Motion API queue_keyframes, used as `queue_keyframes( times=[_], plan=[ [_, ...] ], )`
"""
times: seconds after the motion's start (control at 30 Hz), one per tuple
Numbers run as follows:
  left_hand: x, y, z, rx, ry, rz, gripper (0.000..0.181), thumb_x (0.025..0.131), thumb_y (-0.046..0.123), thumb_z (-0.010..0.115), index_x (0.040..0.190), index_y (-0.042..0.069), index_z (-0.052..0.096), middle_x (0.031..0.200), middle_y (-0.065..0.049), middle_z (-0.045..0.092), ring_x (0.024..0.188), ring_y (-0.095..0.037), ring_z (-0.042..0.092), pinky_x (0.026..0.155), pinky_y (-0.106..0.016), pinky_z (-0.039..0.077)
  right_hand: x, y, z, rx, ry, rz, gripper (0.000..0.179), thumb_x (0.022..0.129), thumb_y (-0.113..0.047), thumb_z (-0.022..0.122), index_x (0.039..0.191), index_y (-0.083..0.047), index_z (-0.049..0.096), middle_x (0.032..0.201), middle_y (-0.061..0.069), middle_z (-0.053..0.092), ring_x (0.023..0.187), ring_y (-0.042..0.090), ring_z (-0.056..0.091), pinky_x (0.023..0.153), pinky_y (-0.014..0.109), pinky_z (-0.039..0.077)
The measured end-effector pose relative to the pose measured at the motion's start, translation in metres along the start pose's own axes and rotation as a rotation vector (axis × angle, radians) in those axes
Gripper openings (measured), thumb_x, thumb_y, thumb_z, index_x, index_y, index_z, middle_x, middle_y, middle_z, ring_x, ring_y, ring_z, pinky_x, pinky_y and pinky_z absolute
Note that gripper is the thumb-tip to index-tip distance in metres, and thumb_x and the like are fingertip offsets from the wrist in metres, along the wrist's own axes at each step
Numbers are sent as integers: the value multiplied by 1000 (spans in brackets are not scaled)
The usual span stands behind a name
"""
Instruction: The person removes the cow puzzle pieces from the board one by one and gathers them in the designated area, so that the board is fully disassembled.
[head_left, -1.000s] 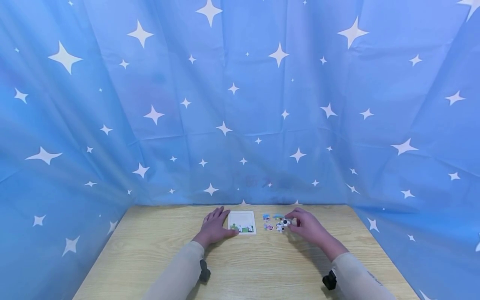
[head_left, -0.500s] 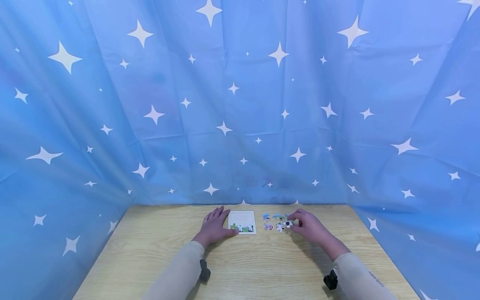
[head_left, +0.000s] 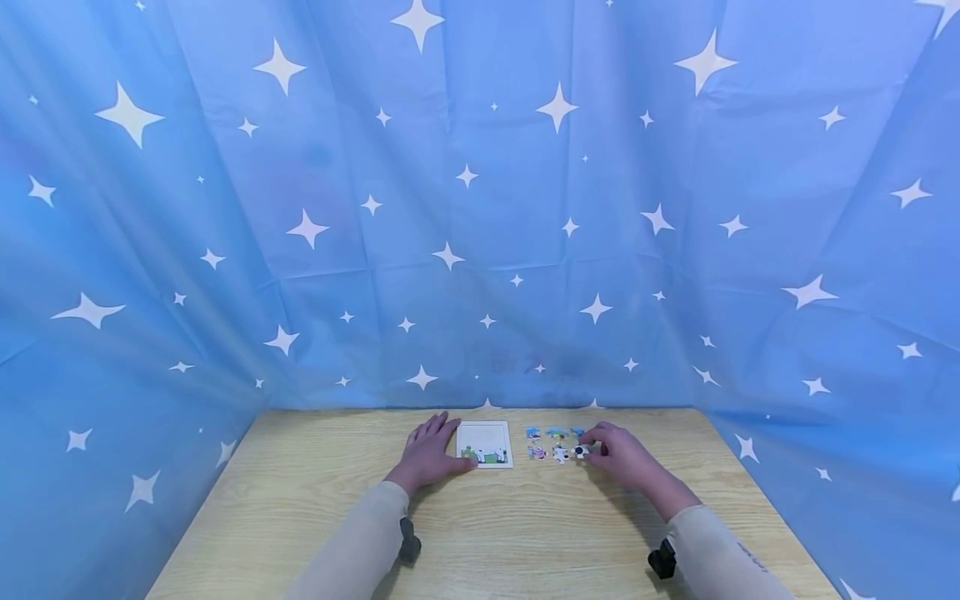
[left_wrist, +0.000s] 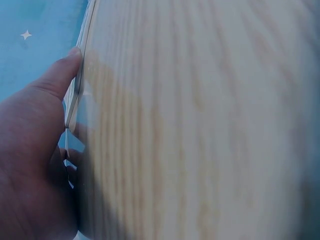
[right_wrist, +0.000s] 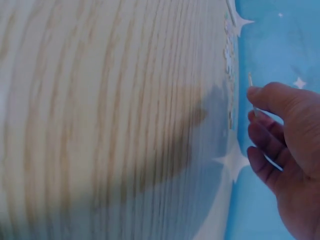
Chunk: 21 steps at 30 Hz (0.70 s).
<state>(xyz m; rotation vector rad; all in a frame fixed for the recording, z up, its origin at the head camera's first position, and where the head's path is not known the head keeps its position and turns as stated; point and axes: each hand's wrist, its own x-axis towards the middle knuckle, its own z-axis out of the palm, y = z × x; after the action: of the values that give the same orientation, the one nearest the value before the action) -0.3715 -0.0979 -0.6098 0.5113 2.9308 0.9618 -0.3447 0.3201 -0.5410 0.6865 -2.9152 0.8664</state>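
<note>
In the head view a square, pale-rimmed puzzle tray lies on the wooden table, with a green and white picture strip along its near side. My left hand rests at its left side, fingers spread and fairly straight, thumb on the near left corner. To the right of the tray, my right hand pinches a white jigsaw piece with a black spot between thumb and fingers. The right wrist view shows that piece edge-on, raised above the table. Just left of this hand are more colourful jigsaw pieces.
The wooden table ends at a blue curtain with white stars, which also hangs on both sides. Loose pieces lie in two rough rows between the tray and my right hand. A black wrist device sits under the right sleeve.
My right hand has shifted slightly right and nearer with the spotted piece, uncovering a blue piece at the back of the group. My left hand and the tray have stayed put.
</note>
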Motion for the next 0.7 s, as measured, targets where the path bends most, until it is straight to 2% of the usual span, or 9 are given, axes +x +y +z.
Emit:
queue_keyframes(
  times=[0.23, 0.47, 0.7],
  plan=[
    [0, 0, 1, 8, 7, 5, 106, 88, 76, 76, 171, 18, 45, 181, -16, 28, 167, -44, 19, 132, -68, 14, 1, 5, 3, 5, -7, 40, 25, 98, -2, 82, 123, -2, 80, 107, 0, 69, 86, 13, 60, 72, 31, 54],
    [-9, 10, -7, -7, -7, 12, 105, 91, 74, 75, 170, 12, 45, 179, -22, 29, 165, -49, 21, 129, -72, 15, 3, 9, 10, 19, -28, 46, 23, 94, -1, 83, 117, -3, 80, 105, 1, 68, 86, 13, 60, 73, 30, 56],
    [1, -4, 2, 22, -1, 14, 107, 88, 78, 75, 171, 18, 45, 181, -16, 27, 167, -43, 20, 131, -69, 16, 6, 11, 12, 4, -17, 47, 21, 96, 0, 82, 117, -4, 80, 104, 1, 66, 88, 13, 60, 75, 33, 56]
  ],
)
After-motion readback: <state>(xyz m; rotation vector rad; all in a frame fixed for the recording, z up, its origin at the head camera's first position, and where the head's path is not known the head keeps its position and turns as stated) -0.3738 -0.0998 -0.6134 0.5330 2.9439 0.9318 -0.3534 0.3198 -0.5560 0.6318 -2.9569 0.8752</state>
